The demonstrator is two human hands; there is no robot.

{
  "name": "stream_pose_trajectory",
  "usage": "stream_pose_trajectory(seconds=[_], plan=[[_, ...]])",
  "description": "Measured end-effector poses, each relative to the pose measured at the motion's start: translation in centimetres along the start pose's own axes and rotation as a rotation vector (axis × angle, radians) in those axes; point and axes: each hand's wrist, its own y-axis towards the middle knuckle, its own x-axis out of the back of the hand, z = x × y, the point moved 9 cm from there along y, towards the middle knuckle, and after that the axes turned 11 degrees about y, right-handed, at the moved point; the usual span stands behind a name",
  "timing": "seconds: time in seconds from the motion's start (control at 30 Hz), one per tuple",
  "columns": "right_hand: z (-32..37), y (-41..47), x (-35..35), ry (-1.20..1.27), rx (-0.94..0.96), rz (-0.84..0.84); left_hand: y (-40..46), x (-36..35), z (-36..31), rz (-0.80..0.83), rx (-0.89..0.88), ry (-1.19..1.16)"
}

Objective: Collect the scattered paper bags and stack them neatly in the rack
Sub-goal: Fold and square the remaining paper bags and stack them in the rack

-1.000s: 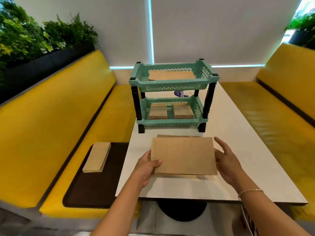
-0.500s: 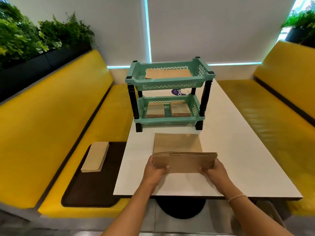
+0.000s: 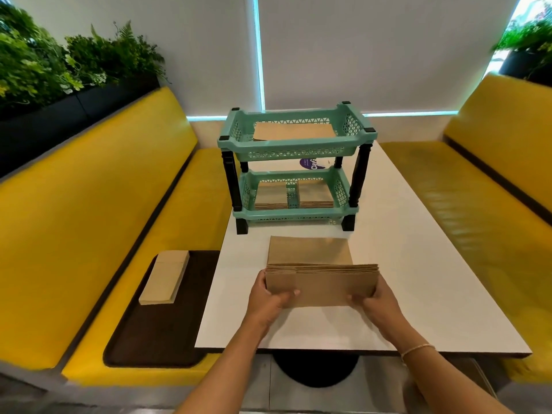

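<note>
Low in the middle of the frame, the left hand (image 3: 270,297) and the right hand (image 3: 373,300) each clasp one end of a bundle of paper bags (image 3: 322,283), thumbs on the near face and fingers behind. Each grip is closed round the bundle, which stands on edge over the white bench (image 3: 418,279). Whether its lower edge touches the bench cannot be told. Just beyond it, toward the centre of the frame, a single paper bag (image 3: 310,251) lies flat on the bench.

The rack (image 3: 298,162) stands farther up the frame, near the middle. Its top tier (image 3: 292,143) already holds flat bags, and its bottom tier (image 3: 294,209) holds two low stacks side by side. So the job looks partly done: some bags are shelved, one bundle is gathered and apparently being squared up, and it has yet to go into a tier. The flat bag on the bench is left to collect, and so is a small stack of bags (image 3: 165,277) lying on a dark tray (image 3: 155,333) at lower left, on the yellow seat (image 3: 74,234).

How many bags sit in each tier is hard to judge, since the lattice walls screen the edges of the stacks. A purple label behind the rack is partly blocked and reads only in fragments. The fingers behind the bundle are hidden, and the lower right corner crops the right forearm.
</note>
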Motion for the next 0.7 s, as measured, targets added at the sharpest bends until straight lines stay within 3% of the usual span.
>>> stream_pose_trajectory(seconds=[0.27,0.5,0.7], plan=[[1.6,1.0,0.0,-0.057,0.058,-0.024,1.0,0.2,-1.0,-0.017,-0.035,-0.025],[0.0,0.8,-0.4,-0.328,-0.012,-0.009,1.4,0.2,2.6,0.038,0.099,0.380],[7.5,2.9,-1.8,-0.338,0.133,0.001,2.3,1.1,-4.5,-0.032,-0.041,0.451]])
